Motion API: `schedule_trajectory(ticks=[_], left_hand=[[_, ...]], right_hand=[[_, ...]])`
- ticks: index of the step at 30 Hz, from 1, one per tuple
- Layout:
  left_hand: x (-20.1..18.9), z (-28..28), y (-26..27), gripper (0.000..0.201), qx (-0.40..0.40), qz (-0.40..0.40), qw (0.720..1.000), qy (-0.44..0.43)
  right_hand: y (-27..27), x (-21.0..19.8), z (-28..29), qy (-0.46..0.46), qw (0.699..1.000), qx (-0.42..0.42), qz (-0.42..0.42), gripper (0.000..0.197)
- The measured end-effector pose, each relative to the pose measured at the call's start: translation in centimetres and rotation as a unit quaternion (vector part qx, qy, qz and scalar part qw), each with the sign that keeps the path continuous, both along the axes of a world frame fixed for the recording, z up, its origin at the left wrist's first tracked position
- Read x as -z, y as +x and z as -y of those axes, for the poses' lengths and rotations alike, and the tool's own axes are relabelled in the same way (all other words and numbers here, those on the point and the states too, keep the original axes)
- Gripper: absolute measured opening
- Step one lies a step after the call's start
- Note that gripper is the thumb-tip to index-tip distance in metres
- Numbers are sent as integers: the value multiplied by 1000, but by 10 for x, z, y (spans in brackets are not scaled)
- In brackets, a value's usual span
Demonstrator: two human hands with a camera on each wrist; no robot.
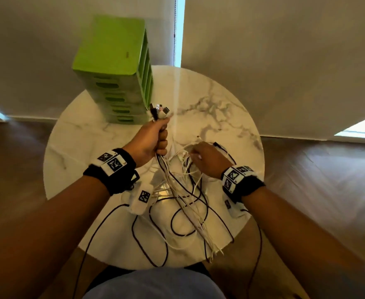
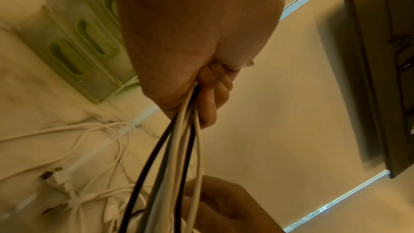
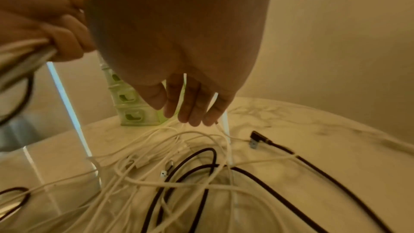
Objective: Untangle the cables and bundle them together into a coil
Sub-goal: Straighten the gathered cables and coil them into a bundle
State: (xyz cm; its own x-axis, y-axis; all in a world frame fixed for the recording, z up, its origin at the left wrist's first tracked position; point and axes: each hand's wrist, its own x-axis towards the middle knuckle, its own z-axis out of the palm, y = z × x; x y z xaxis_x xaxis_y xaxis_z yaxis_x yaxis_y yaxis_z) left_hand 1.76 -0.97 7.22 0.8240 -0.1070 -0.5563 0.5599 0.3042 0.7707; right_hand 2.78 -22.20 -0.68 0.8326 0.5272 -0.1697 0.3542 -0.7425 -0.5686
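A bunch of white and black cables (image 1: 178, 190) is gripped in the clenched left hand (image 1: 150, 140), plug ends upward, while the rest is strewn to the near rim of the round white marble table (image 1: 226, 108). The right hand (image 1: 207, 160) is held over the tangle, fingers (image 3: 190, 105) extended and slack (nothing gripped). A green plastic drawer tower (image 1: 116, 67) is set at the far-left edge; wooden floor (image 1: 319, 180) is seen around.

I can read no text anywhere; the wristbands (image 1: 114, 167) carry only black-and-white square marker codes, and the green organizer's (image 1: 112, 61) small mark is illegible.
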Motion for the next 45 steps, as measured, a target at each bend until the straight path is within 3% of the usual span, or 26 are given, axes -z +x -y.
schedule_trajectory(ticks=[5,10,20,23,26,29,32,36,38,40,42,45], left_hand=[[7,-13,-5,37,-17,-5,999,36],[13,-23,-10,34,-31,-6,998,51],[23,-31,-12,40,-41,-6,997,67],[22,-33,-13,38,-39,-1,998,56],[20,-34,-14,35,-39,5,998,48],[17,-34,-13,34,-47,17,998,41],[10,-37,-10,35,-58,30,997,39],[-1,-44,-13,37,-51,51,997,15],[-8,-45,-20,38,-47,59,997,-16],[-13,-44,-26,39,-56,59,995,-61],[-16,-43,-32,36,-83,52,990,-105],[-14,-39,-41,24,-128,57,981,-135]], right_hand=[[39,28,-44,-141,988,-64,28,32],[62,41,-49,-293,952,-89,26,33],[68,43,-72,-272,957,-92,-51,28],[78,28,-65,-205,973,-28,-103,27],[88,-3,-55,-47,986,28,-155,21],[87,-47,-52,39,972,-7,-234,17],[78,-84,-49,65,958,-67,-272,28],[54,-101,-35,64,975,-120,-174,16],[41,-95,-28,86,992,-67,-65,11],[28,-89,-23,132,990,38,17,12],[13,-90,-25,204,967,151,6,13],[-19,-97,-44,259,950,174,19,19]])
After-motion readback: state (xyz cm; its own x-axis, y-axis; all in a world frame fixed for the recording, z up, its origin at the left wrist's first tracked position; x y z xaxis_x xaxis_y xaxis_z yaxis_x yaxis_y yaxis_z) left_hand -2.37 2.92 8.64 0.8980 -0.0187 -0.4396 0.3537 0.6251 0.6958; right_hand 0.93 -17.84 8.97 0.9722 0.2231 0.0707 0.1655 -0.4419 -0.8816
